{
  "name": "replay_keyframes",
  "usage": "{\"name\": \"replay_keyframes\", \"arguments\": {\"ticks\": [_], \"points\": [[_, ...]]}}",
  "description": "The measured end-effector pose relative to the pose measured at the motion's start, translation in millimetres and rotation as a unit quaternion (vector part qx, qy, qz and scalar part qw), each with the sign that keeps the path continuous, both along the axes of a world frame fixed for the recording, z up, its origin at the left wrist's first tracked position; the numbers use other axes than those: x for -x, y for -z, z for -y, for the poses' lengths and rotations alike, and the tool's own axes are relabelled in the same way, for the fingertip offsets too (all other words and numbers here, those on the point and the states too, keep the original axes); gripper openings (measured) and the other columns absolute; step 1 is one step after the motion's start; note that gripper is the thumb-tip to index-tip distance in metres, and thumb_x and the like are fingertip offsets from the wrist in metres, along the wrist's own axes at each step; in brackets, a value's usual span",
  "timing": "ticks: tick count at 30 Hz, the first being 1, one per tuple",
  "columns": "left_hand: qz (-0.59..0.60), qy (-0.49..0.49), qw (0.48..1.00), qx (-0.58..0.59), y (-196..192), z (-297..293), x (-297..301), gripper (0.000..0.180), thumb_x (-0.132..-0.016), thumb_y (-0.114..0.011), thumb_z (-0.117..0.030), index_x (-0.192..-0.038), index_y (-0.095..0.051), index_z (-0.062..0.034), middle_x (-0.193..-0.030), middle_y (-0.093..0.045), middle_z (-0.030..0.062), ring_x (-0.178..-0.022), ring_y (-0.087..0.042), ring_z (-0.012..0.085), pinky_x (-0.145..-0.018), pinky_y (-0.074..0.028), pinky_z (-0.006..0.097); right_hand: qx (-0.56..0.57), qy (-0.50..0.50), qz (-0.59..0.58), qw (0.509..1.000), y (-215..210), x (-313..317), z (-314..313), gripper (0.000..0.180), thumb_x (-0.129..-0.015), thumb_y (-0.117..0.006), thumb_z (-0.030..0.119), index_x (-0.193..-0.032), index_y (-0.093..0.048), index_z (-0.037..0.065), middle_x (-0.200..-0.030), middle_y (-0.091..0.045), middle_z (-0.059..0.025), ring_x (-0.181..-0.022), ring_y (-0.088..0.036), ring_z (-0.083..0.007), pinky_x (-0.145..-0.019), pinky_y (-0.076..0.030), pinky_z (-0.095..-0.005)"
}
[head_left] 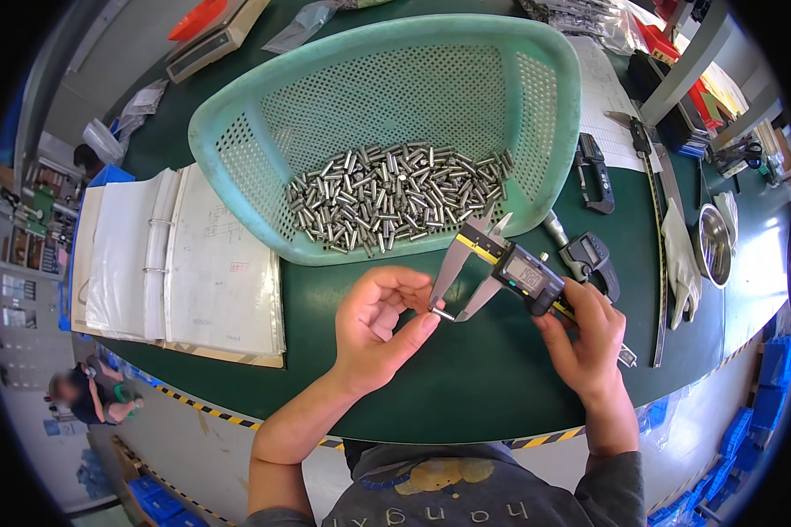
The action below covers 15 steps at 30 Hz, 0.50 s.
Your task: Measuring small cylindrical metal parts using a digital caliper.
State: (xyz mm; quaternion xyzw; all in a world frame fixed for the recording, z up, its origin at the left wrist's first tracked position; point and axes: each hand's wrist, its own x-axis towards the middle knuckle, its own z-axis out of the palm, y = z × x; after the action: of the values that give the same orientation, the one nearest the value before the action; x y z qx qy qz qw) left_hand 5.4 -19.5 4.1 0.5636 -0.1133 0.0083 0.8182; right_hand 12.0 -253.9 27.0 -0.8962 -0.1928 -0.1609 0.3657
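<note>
A small metal pin (442, 313) is pinched by its left end between the thumb and fingers of my left hand (380, 323). Around its right end stand the jaws of a digital caliper (526, 272), which my right hand (584, 335) grips by its body and beam. One jaw tip is by my left fingertips, the other at the pin's free end; whether both touch it I cannot tell. Just beyond my hands a green plastic basket (387, 83) holds a heap of similar metal pins (400, 193).
An open ring binder (215, 281) lies left of the basket. To the right are micrometers (589, 259), another caliper (646, 154), a steel rule (672, 180), white gloves (679, 263) and a metal bowl (714, 246). A scale (215, 39) stands far left. A co-worker (92, 393) sits beyond the table.
</note>
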Motion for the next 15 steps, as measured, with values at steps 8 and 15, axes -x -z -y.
{"name": "replay_keyframes", "arguments": {"ticks": [8, 15], "points": [[0.006, 0.003, 1.000, 0.000, 0.3, 0.0, 0.4, 0.034, -0.080, -0.063, 0.004, -0.110, -0.048, 0.0022, -0.096, -0.058, 0.0096, -0.087, -0.057, 0.0133, -0.081, -0.046, 0.030, 0.017, -0.005, 0.013, 1.000, -1.4, -0.4, 0.6, 0.032, -0.069, -0.075, 0.015, -0.092, -0.058, 0.001, -0.065, -0.054, -0.0072, -0.047, -0.052, -0.0193, -0.043, -0.041, -0.0281], [-0.001, 0.020, 1.000, 0.005, 1.4, -2.2, 0.6, 0.035, -0.079, -0.063, 0.004, -0.111, -0.048, 0.0023, -0.097, -0.058, 0.0099, -0.089, -0.057, 0.0142, -0.082, -0.046, 0.030, 0.034, 0.013, 0.001, 0.999, -3.9, -0.7, 0.4, 0.030, -0.067, -0.077, 0.021, -0.081, -0.058, 0.002, -0.060, -0.054, -0.0062, -0.045, -0.052, -0.0198, -0.042, -0.041, -0.0289]]}}
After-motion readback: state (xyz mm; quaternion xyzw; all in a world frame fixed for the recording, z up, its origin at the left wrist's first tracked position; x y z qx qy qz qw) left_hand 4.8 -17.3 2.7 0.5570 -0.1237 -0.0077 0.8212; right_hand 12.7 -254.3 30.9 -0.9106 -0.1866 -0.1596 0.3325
